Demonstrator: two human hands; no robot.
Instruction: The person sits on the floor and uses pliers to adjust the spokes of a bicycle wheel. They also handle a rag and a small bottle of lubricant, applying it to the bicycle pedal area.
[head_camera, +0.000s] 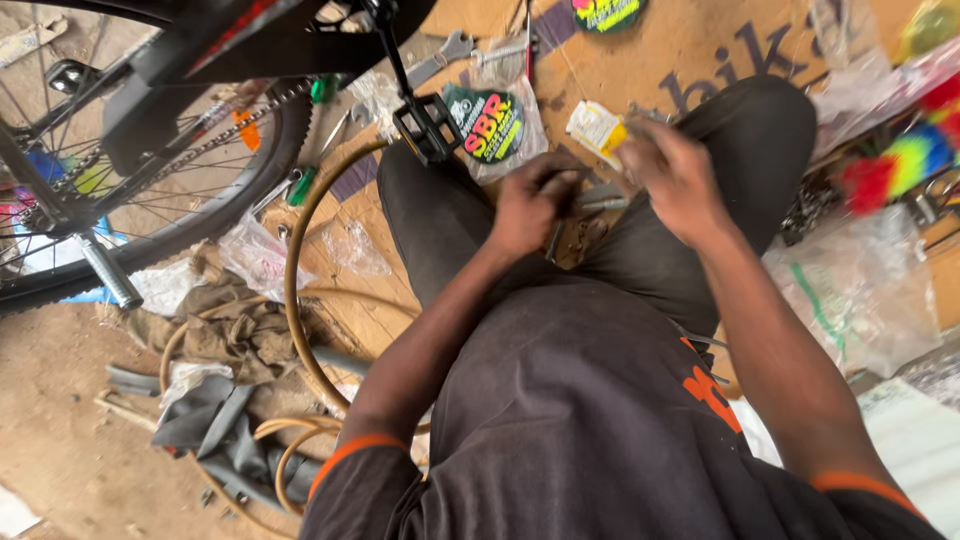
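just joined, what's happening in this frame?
A person in a dark shirt sits on flattened cardboard beside a black bicycle. The left hand is closed on a small dark metal part over the lap. The right hand pinches a small yellow-and-white packet; motion blur hides the exact grip. A black pedal hangs just left of the hands. A grey open-end spanner, a tan tyre hoop and clear plastic bags lie around.

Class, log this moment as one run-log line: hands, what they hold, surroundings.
left hand: shut on small metal part | right hand: touching that part | bicycle pedal: beside left knee | wrench: on cardboard
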